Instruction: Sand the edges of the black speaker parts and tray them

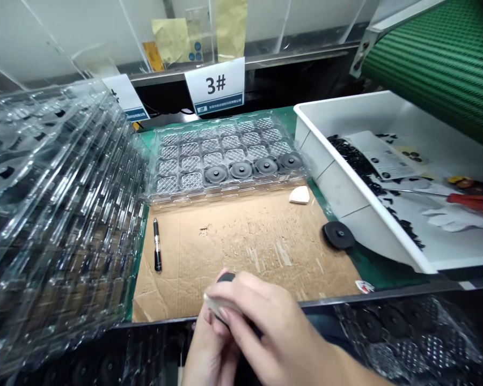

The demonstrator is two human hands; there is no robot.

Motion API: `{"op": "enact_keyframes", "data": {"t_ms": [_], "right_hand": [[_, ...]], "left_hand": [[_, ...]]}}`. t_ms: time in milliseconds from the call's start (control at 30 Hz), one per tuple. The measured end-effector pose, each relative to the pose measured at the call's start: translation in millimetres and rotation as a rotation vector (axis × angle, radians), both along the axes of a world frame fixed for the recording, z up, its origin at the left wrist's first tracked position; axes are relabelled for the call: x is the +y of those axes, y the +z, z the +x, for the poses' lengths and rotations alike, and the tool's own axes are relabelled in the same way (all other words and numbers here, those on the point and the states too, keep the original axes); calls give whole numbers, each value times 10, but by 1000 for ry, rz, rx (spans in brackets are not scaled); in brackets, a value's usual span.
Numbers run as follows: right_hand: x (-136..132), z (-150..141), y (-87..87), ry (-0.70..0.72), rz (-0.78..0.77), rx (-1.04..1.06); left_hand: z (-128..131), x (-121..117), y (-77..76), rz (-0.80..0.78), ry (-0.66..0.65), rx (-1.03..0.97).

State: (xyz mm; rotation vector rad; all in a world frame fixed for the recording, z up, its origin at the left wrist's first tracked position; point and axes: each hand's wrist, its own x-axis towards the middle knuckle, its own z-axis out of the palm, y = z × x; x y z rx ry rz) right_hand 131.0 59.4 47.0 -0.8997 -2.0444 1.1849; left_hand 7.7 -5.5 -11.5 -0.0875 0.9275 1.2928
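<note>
Near the front edge of the work surface, my two hands are together. My left hand (209,343) is wrapped round a black round part (226,277), of which only some edge shows between the fingers. My right hand (273,321) pinches a small flat pale piece (215,305) against that part. Fingers hide most of both things. Beyond them lies a cardboard sheet (225,236), with a white wedge-shaped block (300,195) and a black round disc (338,236) with a raised centre towards its right side.
A clear plastic tray (225,185) at the back has several black discs in its front row. Stacked clear trays (64,214) rise at the left, near a pen (156,244). A white bin (346,198) at the right holds small black pieces and a red-handled screwdriver (470,202).
</note>
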Motion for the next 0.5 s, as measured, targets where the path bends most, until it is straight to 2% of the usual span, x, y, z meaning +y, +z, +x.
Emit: {"op": "enact_keyframes", "data": {"t_ms": [67, 100, 133, 233, 300, 400, 433, 500], "right_hand": [[18, -43, 29, 158, -74, -111], [20, -58, 19, 185, -106, -146], [15, -72, 0, 157, -100, -144], [-34, -94, -57, -34, 48, -4], [-55, -60, -50, 1, 69, 45], [-29, 21, 17, 182, -96, -77], [-15, 30, 34, 176, -119, -104], [-7, 9, 41, 53, -36, -75]], "left_hand": [[-15, -13, 32, -52, 11, 75], [-17, -8, 55, -60, 20, 109], [-16, 1, 79, -59, 18, 126], [-20, 29, 130, -9, -64, 84], [-42, 26, 127, 20, -97, 71], [-64, -2, 89, 33, -109, 76], [-57, -10, 79, 30, -117, 73], [-28, -14, 76, 26, -143, 57]]}}
